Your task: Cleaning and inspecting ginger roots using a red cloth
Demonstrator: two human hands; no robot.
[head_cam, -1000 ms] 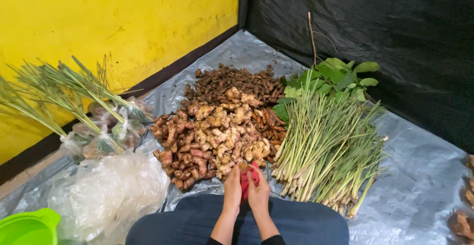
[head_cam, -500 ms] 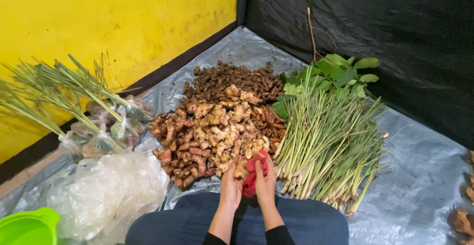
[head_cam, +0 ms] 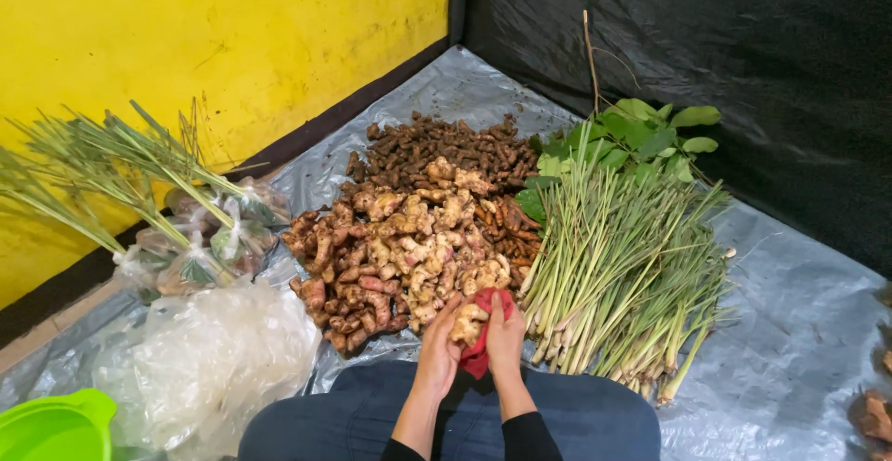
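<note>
Before the pile, both hands [head_cam: 474,340] apparently hold ginger [head_cam: 467,323].

Left wall: I see a bright yellow wall [head_cam: 186,61], scuffed, with a dark base strip.
Back wall: black plastic sheeting [head_cam: 706,43], creased.
Floor: grey plastic tarp [head_cam: 799,331], wrinkled, covering the ground.
Light: even, soft glare on the tarp.

ginger heap [head_cam: 400,247]: lying on the tarp [head_cam: 799,331], at 12 o'clock from the hands
lemongrass [head_cam: 623,275]: lying at 3 o'clock of the ginger heap
plastic bags [head_cam: 204,359]: sitting at 8 o'clock of it
</note>
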